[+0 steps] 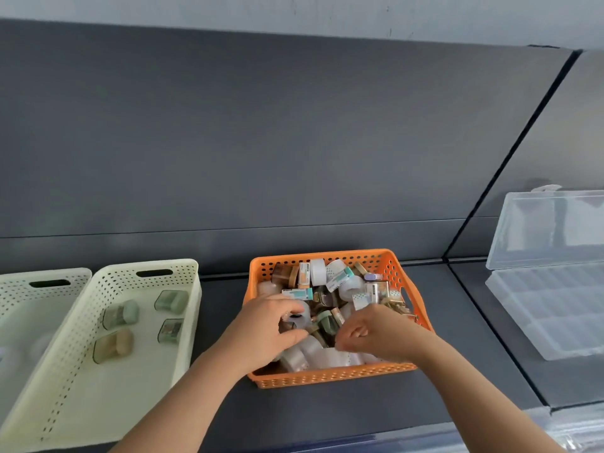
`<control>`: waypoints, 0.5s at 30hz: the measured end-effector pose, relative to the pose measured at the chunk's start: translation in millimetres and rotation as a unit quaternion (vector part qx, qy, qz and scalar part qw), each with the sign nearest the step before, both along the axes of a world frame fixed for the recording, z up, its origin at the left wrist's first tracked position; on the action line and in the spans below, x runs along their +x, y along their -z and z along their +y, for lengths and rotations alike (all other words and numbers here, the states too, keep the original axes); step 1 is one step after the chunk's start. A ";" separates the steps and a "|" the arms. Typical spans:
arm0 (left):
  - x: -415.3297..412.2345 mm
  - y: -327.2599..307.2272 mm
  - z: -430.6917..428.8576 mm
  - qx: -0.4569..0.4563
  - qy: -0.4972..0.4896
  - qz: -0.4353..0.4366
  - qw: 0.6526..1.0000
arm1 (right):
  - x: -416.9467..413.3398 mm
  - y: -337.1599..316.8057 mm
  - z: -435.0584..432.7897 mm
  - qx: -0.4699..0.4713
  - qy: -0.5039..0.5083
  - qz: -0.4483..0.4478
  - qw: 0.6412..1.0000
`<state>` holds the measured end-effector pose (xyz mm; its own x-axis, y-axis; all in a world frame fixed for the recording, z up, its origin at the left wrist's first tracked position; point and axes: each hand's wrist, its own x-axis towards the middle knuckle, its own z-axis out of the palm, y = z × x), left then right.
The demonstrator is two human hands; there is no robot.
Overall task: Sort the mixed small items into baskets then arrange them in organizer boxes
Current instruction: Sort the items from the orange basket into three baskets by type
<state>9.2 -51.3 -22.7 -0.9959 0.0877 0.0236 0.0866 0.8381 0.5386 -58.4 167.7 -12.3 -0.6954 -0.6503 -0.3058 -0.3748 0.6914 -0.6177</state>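
An orange basket (pixel 330 376) stands on the dark shelf, heaped with mixed small items: white tape rolls (pixel 317 271), little boxes and small jars. Both my hands are inside it. My left hand (pixel 263 328) curls its fingers and thumb round a small white roll (pixel 299 317) with a dark core. Over the pile's right side my right hand (pixel 376 331) hangs with bent fingers pointing down; what they hold, if anything, is hidden. A cream basket (pixel 193 305) to the left holds several small clear cases (pixel 121 314).
A second pale basket (pixel 19 291) sits at the far left edge. At the right stands a clear organizer box (pixel 552 322) with compartments, its lid (pixel 555 223) raised against the dark back panel. More clear plastic shows at the bottom right.
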 end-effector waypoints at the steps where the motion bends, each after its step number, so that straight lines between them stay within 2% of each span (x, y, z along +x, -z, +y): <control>1: 1.8 1.3 3.4 -0.005 -0.001 -0.006 1.000 | 0.0 1.6 2.4 0.007 -0.012 -0.011 1.000; 5: 0.8 5.6 17.0 -0.014 -0.019 -0.009 1.000 | -4.9 3.1 15.6 0.001 -0.031 -0.012 0.999; 8: -11.7 2.8 30.0 -0.002 -0.031 0.007 1.000 | -12.7 -0.5 32.8 -0.028 0.007 0.001 1.000; 15: -61.5 7.8 47.1 -0.038 -0.091 0.056 0.994 | -32.4 -4.0 62.8 -0.126 0.113 0.033 0.985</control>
<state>-52.3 -4.2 -30.5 -0.9868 -0.0876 0.1359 -0.0141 0.8837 0.4679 -90.8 230.4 -8.3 -0.8445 -0.5255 -0.1033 -0.2741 0.5899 -0.7595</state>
